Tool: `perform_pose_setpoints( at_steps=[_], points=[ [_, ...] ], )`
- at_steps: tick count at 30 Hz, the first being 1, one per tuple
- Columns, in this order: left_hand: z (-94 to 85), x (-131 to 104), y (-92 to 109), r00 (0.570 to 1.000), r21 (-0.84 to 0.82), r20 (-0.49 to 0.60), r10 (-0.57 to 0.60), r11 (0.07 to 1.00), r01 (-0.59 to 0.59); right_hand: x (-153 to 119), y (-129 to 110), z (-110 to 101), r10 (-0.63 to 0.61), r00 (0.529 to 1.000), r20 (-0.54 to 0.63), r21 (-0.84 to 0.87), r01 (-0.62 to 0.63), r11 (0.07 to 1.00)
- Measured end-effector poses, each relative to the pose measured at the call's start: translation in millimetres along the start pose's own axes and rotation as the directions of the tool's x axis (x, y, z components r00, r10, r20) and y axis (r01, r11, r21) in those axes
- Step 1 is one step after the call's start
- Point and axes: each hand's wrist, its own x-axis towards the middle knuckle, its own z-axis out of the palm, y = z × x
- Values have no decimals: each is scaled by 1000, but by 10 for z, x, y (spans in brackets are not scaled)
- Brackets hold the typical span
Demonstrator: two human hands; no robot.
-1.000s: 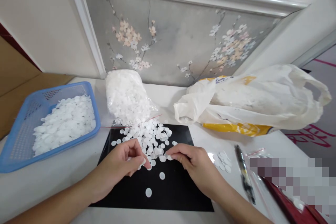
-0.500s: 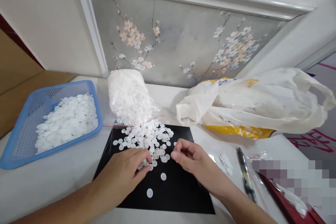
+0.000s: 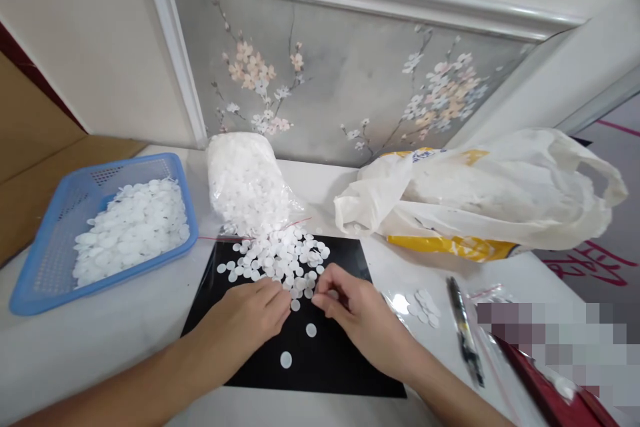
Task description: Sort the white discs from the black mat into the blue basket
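A heap of small white translucent discs (image 3: 285, 253) spills onto a black mat (image 3: 340, 363). My left hand (image 3: 257, 313) is at the near left side of the heap, its fingers curled and pressed together; whatever they hold is hidden. Just right of the heap, my right hand (image 3: 350, 307) has thumb and forefinger brought together in a pinch, and what lies between them is too small to make out. One loose disc (image 3: 311, 330) and a second disc (image 3: 285, 359) lie on the mat nearer to me, apart from the rest. Behind the heap slumps a clear zip bag (image 3: 245, 180) full of discs.
A blue plastic basket (image 3: 37, 263) with many discs stands at left beside cardboard (image 3: 40, 120). A white and yellow carrier bag (image 3: 480, 193) lies at back right. Several discs (image 3: 424, 307), a black pen (image 3: 464, 330) and clear zip bags (image 3: 493, 300) are at right.
My left fingers have closed together and turned down over the near edge of the heap. My right hand has shifted slightly left, closer to the left hand. The loose discs stay put.
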Motion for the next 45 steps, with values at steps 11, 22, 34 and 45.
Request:
perform_pose_setpoints(
  at_steps=[11,22,34,45],
  points=[
    [-344,44,162,852,-843,460,-251,178,508,-102,-30,119,32,995,90,-178,-16,984],
    [41,-101,183,870,-46,435,-233,959,280,-65,-70,136,62,995,78,-245,-41,969],
    [-551,28,71,860,-833,423,-286,251,493,-29,-47,-68,-1,974,225,631,-145,762],
    [-467,10,-70,923,-202,188,-337,906,372,316,-91,24,-51,998,-35,63,53,997]
  ],
)
